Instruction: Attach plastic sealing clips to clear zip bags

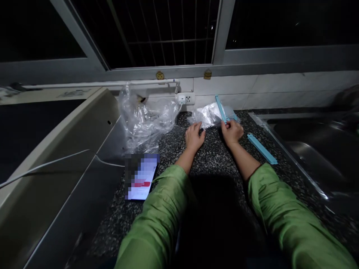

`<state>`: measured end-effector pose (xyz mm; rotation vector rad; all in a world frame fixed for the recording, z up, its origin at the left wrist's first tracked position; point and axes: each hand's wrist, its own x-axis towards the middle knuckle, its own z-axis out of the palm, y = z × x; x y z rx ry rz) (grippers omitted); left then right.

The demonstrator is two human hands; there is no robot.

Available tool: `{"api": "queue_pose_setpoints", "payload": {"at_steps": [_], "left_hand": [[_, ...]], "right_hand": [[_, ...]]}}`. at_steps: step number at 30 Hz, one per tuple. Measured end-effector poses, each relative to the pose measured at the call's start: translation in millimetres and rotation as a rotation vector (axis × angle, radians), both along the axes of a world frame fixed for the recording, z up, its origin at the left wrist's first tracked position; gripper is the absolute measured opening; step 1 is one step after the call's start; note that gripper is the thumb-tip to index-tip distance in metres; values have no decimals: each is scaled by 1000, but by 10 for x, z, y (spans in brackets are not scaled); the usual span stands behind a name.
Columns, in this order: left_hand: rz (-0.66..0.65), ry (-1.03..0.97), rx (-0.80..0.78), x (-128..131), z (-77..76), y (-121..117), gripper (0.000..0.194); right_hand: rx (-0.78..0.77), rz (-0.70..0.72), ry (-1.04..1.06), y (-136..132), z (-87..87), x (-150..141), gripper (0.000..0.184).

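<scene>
My right hand [232, 132] pinches the lower end of a long light-blue bag sealing clip [220, 108], which stands tilted with its top toward the wall. Behind the hand lies a clear plastic bag [206, 114], with more light blue showing at its right end. My left hand [194, 137] rests palm down at the bag's near left edge, fingers stretched and apart; whether it presses on the plastic I cannot tell. To the right of my right hand, more light-blue sealing clips [262, 149] lie side by side on the dark speckled counter [209, 158].
A crumpled clear plastic bag [146, 119] sits at the back left. Nearer me lies a lit phone [144, 177] with a white cable [108, 163]. A charger [181, 99] is plugged into the wall socket [188, 98]. On the right is a metal sink [311, 149].
</scene>
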<state>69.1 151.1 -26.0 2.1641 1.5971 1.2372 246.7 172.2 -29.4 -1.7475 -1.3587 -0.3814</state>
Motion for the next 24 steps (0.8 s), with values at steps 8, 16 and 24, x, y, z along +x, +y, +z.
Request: {"api": "queue_pose_setpoints", "payload": {"at_steps": [8, 16, 24], "left_hand": [[0, 63, -22, 105, 6, 263, 47], [5, 58, -25, 108, 10, 316, 46], [27, 65, -22, 92, 10, 300, 44]], "right_hand": [[-101, -67, 70, 267, 105, -29, 24], [-72, -76, 33, 380, 64, 10, 26], [-69, -68, 21, 386, 34, 33, 30]]}}
